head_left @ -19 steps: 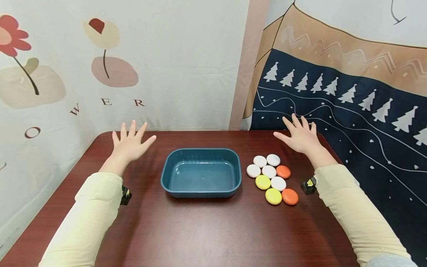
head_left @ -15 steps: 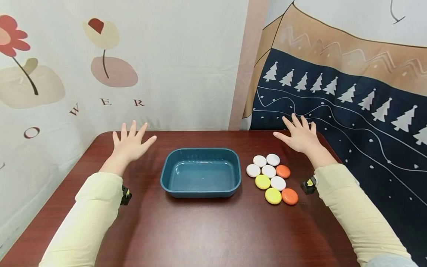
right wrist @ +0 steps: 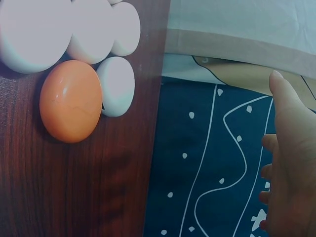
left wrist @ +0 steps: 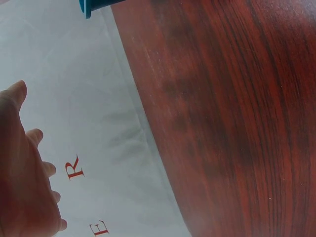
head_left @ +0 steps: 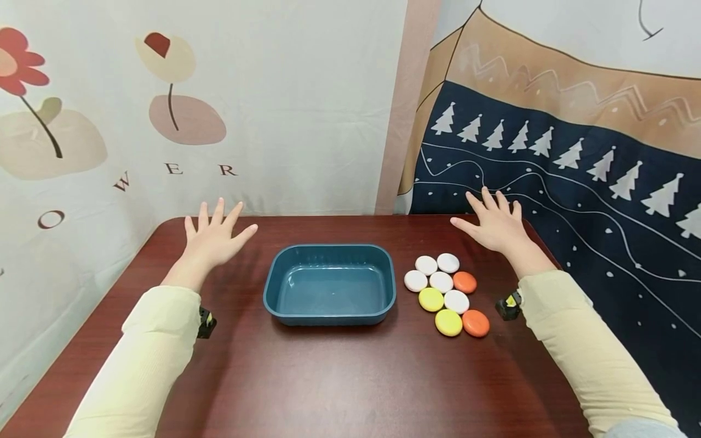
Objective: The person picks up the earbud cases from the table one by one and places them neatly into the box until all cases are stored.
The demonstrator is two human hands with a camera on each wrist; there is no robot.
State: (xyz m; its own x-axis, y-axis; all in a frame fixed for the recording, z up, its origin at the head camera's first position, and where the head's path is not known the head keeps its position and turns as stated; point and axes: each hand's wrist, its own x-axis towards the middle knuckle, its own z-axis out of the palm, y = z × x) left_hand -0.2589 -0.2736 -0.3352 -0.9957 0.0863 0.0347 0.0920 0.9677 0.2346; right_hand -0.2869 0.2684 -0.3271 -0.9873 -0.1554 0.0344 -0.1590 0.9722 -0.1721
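My left hand [head_left: 212, 242] is held with fingers spread, left of a blue rectangular tray [head_left: 330, 320]; it holds nothing. On the other side, my right hand [head_left: 497, 228] also has its fingers spread, beyond a cluster of smooth round discs, and touches none of them. The cluster has several white discs [head_left: 441, 281], two yellow discs [head_left: 448, 322] and two orange discs [head_left: 476, 323]. In the right wrist view an orange disc [right wrist: 70, 101] lies beside white ones, apart from the hand. Only a corner of the tray [left wrist: 88, 7] shows in the left wrist view.
Everything stands on a dark red wooden table [head_left: 334, 383]. A pale printed curtain [head_left: 306, 109] hangs behind it, and a navy cloth with trees [head_left: 547, 176] hangs along the right side. Each wrist carries a small black camera [head_left: 509, 306].
The head view has shifted very slightly. My right hand has drifted a little to the right; the tray and discs stay put.
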